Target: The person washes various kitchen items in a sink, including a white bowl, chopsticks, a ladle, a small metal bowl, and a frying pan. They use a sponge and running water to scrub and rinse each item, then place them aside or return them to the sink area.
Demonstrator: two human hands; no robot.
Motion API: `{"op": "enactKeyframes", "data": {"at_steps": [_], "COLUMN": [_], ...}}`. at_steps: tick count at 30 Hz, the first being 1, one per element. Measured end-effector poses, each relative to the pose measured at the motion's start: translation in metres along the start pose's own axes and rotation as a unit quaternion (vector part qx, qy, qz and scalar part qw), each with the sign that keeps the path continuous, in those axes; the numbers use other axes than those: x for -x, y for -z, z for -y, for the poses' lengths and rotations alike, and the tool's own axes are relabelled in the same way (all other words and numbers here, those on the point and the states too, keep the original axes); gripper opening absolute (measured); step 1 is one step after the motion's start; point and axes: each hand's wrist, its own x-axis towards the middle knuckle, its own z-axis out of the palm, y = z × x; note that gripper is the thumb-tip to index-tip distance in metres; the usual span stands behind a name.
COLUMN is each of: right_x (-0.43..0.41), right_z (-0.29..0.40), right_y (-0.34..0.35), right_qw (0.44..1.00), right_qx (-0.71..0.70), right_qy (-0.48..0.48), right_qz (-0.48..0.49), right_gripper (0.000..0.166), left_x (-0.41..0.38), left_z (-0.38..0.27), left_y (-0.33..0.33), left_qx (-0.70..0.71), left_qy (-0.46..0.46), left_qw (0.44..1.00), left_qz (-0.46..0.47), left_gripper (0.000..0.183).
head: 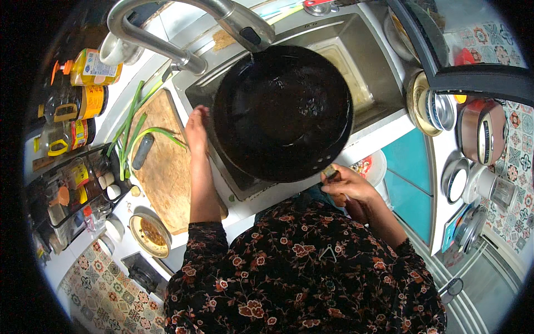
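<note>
A large black wok (283, 112) is over the steel sink (375, 54), under the head of the pull-out faucet (246, 29); wet glints show inside it. My right hand (350, 185) is closed around its handle at the lower right. My left hand (198, 129) is at the wok's left side, fingers extended; whether they touch the rim I cannot tell. Beside that forearm lies a wooden cutting board (162, 183) with green onions (135, 112) and a dark oblong object (143, 151) on it. A light-coloured rectangular tray (346, 67) is partly visible in the sink.
Bottles of oil and sauce (92, 102) and a spice rack (71, 183) line the left. A bowl of brown food (150, 236) is near the board's lower end. Stacked bowls (421, 104), a rice cooker (482, 131) and a dark-framed open window (479, 79) are at right; a waste bin (377, 167) is below the sink edge.
</note>
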Motion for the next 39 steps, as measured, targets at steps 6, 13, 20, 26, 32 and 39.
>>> {"op": "enactKeyframes", "data": {"at_steps": [6,13,20,26,32,39], "right_x": [-0.035,0.002,-0.006,0.004,0.039,0.084], "right_z": [0.002,-0.007,-0.034,-0.017,-0.002,0.017], "right_y": [0.008,0.027,0.016,0.031,0.041,0.041], "right_qw": [0.981,0.997,0.992,0.976,0.955,0.914], "right_qx": [-0.189,-0.065,-0.078,-0.129,-0.057,-0.046], "right_qy": [-0.027,0.021,0.054,0.107,0.206,0.169], "right_qz": [0.046,-0.048,-0.084,-0.139,-0.203,-0.366], "right_gripper": [0.024,0.025,0.023,0.026,0.026,0.027], "left_x": [0.012,0.032,0.055,0.054,0.026,0.02], "left_z": [-0.01,0.019,0.037,0.029,0.134,0.184], "left_y": [-0.031,-0.066,-0.098,-0.151,-0.23,-0.206], "left_qx": [0.249,0.303,0.392,0.432,0.428,0.278], "left_qy": [0.221,0.232,0.311,0.343,0.385,0.423], "left_qw": [0.943,0.924,0.864,0.823,0.799,0.861], "left_qz": [-0.004,0.034,0.057,0.134,0.177,-0.053], "left_gripper": [0.039,0.032,0.035,0.028,0.016,0.016]}}
